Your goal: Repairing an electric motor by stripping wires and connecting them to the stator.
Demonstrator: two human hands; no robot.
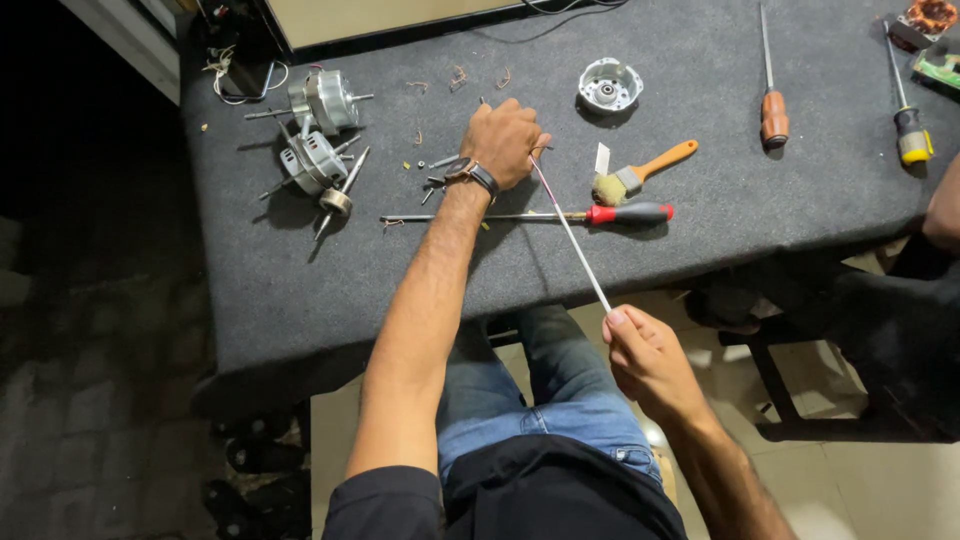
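Note:
My left hand (505, 140) rests as a fist on the grey felt table (740, 210), closed on the far end of a thin white strip (572, 235). A dark watch sits on that wrist. My right hand (645, 360) is below the table's front edge, above my lap, pinching the strip's near end. The strip runs taut and slanted between both hands. It crosses over a long red-handled screwdriver (628, 213) lying flat on the table.
A small orange-handled brush (640, 175) lies right of my left hand. Two motor parts (320, 130) sit at the left, a round metal housing (608, 85) at the back. Two more screwdrivers (774, 115) (912, 135) lie at the right. Small screws are scattered near my left wrist. Another person's arm (942, 215) shows at the right edge.

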